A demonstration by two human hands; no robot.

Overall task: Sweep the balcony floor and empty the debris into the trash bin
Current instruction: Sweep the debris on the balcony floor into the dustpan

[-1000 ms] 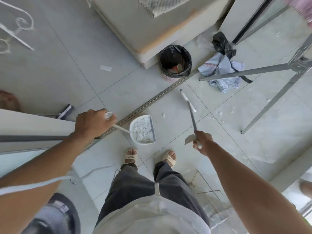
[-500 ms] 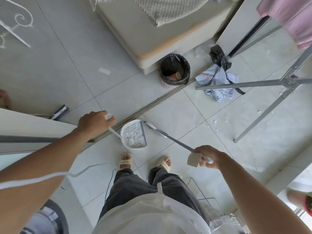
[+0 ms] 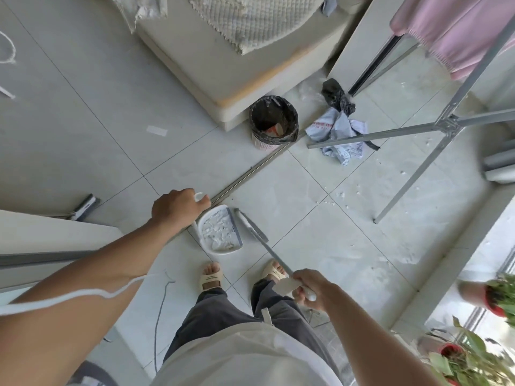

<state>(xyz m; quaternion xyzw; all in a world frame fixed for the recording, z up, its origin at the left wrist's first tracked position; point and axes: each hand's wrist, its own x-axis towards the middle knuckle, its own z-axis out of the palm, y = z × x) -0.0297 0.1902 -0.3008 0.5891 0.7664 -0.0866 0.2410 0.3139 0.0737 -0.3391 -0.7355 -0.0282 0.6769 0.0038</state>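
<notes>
Blocking path to bin (image 3: 273, 118) – rack legs (image 3: 423, 174), crumpled paper (image 3: 338, 135) nr it.

The dustpan (image 3: 220, 232) lies on the floor (image 3: 320, 227) just ahead of the person's feet (image 3: 211, 277), debris (image 3: 218, 231) in it. The broom (image 3: 252, 227) lies just right of it. Farther ahead stands the trash bin (image 3: 273, 122), crumpled papers (image 3: 338, 135) to its right.

Pale grey floor tiles (image 3: 292, 190), a cream bench (image 3: 223, 65), a metal drying rack (image 3: 446, 123), daylight at right.
</notes>
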